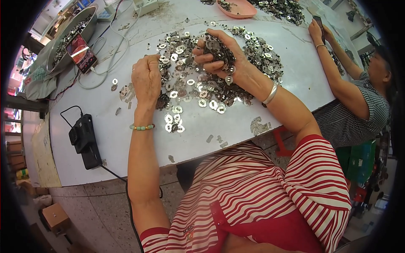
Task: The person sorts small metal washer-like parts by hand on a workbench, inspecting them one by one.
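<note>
Across the table spreads a heap of small round metal pieces (185,84), each flat with a slot in its middle. My right hand (240,63) is turned palm up over the heap, fingers curled round a handful of metal pieces (217,48). At the heap's left edge, my left hand (146,78) is closed with its knuckles up; whatever its fingers hold is hidden. A few loose metal pieces (173,122) lie flat in a small group nearer to me.
A propped phone (81,53) with a white cable stands before a basin of parts (84,25) at left. A black cabled device (83,139) sits near the left edge. A pink tray (237,9) lies far back. At right, another person (358,97) holds a phone (318,26).
</note>
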{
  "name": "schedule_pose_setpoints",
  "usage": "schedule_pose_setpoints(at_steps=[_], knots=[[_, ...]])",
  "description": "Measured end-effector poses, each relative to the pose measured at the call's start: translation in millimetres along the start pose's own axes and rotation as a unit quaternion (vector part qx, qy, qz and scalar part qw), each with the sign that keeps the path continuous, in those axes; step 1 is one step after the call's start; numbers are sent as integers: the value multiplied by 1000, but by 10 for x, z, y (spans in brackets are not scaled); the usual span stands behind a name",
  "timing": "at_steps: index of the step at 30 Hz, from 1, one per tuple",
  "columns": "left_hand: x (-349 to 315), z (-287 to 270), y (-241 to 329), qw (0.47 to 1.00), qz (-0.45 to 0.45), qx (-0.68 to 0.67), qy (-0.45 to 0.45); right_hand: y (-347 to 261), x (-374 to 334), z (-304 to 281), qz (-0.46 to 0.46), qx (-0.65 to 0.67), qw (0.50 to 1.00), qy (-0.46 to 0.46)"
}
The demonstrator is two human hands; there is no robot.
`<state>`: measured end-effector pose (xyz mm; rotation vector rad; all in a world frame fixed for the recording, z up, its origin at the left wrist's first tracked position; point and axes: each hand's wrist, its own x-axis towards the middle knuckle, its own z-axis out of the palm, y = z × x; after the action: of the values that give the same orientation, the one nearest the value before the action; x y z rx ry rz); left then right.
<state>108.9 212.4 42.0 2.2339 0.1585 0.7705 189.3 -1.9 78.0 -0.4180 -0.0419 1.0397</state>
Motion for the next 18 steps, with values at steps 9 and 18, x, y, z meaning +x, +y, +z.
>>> schedule_pose_setpoints(at_steps=[9,18], knots=[[-14,-1,94,1000,16,3,14,-17,0,-15,-9,-1,1000,-28],[-35,13,131,1000,18,-4,10,42,-24,87,-42,-119,992,15]])
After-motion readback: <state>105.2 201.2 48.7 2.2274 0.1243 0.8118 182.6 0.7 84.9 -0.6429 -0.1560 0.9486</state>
